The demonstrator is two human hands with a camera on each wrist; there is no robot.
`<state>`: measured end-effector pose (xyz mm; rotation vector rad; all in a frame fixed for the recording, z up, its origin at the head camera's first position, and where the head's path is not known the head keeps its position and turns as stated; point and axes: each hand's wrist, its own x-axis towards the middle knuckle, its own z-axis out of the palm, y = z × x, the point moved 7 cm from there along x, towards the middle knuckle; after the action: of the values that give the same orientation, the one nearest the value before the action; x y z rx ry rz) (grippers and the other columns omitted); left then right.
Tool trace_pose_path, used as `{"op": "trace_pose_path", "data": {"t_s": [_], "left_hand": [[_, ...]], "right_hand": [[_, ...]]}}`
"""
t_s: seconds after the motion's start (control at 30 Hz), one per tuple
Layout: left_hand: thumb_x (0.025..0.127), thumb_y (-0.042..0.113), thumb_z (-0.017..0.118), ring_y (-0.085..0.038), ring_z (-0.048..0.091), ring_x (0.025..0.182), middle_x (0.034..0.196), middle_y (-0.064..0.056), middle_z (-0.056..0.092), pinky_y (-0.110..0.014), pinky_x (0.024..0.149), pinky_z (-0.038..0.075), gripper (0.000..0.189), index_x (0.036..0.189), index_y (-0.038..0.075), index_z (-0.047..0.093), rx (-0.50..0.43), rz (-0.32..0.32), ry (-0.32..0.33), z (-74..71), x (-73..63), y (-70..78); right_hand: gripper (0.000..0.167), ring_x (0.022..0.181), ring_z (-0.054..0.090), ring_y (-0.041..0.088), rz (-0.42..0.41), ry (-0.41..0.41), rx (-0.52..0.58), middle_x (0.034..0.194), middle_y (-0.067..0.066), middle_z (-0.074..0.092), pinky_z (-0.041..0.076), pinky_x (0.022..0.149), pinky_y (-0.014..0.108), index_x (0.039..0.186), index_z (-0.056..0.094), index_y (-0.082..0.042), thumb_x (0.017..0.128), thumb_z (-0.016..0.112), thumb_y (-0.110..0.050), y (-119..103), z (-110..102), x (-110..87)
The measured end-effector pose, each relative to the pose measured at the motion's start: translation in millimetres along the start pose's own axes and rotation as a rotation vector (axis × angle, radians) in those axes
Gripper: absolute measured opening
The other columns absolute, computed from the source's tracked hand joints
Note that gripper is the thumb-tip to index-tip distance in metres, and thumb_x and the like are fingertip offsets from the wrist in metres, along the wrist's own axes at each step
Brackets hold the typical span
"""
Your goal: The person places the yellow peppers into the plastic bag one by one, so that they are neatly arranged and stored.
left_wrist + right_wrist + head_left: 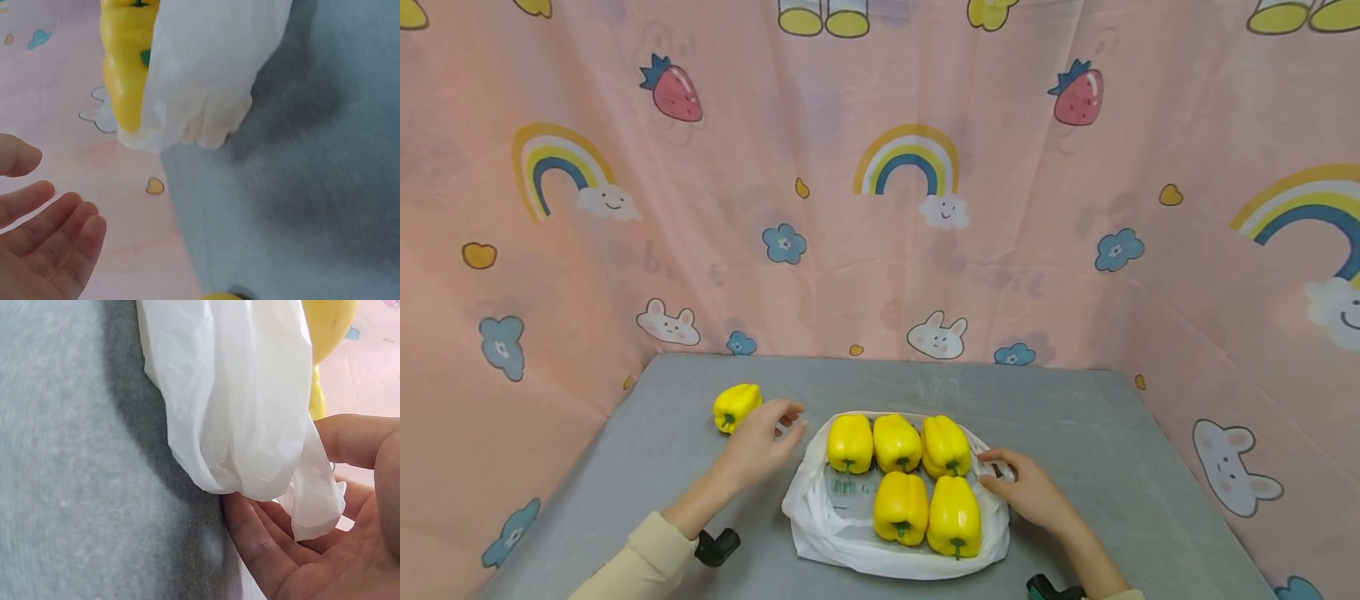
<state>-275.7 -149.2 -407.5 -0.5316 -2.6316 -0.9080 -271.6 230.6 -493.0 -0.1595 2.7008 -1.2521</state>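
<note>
A white plastic bag [898,567] lies opened out on the table, holding several yellow bell peppers [901,508]. Three stand in a back row and two in front, the front left spot showing the bag's bottom with a barcode label. My right hand [1030,487] holds the bag's right edge; in the right wrist view, its thumb lies on one side of the plastic and its fingers [256,544] under the other. Between the bag and a loose yellow bell pepper [735,406], my left hand [762,446] hovers with relaxed fingers and nothing in it.
The grey table [1075,417] runs back to a pink patterned curtain [880,275], which also closes off both sides. Black wrist mounts [717,547] sit under both wrists. The loose pepper lies at the back left of the table.
</note>
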Motion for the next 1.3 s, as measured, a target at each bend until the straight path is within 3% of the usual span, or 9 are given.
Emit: {"op": "trace_pose_path", "data": {"t_s": [0.23,0.6,0.93,1.3], "left_hand": [[0.091,0.006,0.074,-0.024,0.065,0.087,0.098,-0.011,0.070,-0.039,0.072,0.059,0.019,0.108,0.001,0.071,0.009,0.028,0.079,-11.8,4.1,-19.8],[0.092,0.002,0.071,-0.025,0.067,0.086,0.095,-0.010,0.070,-0.042,0.073,0.060,0.016,0.107,-0.003,0.071,-0.010,-0.007,0.171,-31.2,4.7,-48.9],[0.097,0.008,0.068,-0.032,0.065,0.095,0.105,-0.018,0.069,-0.049,0.082,0.059,0.023,0.116,-0.006,0.067,-0.008,-0.126,0.167,-47.8,8.3,-80.6],[0.100,0.013,0.065,-0.036,0.062,0.100,0.110,-0.023,0.067,-0.053,0.085,0.056,0.030,0.120,-0.008,0.064,0.000,-0.181,0.197,-55.5,8.8,-104.2]], "right_hand": [[0.040,0.128,0.053,0.042,0.001,0.004,-0.003,0.132,0.013,0.064,0.041,0.103,0.067,0.127,0.067,-0.006,0.095,0.072,-0.029,-0.9,-0.7,-1.0],[0.039,0.125,0.055,0.039,-0.002,-0.006,0.000,0.131,0.012,0.065,0.042,0.102,0.066,0.127,0.067,-0.007,0.095,0.072,-0.030,0.7,-1.1,-1.7],[0.039,0.126,0.054,0.041,-0.001,0.003,-0.011,0.131,0.013,0.065,0.042,0.102,0.066,0.127,0.067,-0.007,0.095,0.071,-0.030,-0.4,-0.7,-0.3],[0.038,0.125,0.055,0.041,0.003,0.007,-0.001,0.131,0.014,0.064,0.042,0.102,0.066,0.127,0.067,-0.007,0.096,0.071,-0.029,0.0,-1.0,-1.3]]}}
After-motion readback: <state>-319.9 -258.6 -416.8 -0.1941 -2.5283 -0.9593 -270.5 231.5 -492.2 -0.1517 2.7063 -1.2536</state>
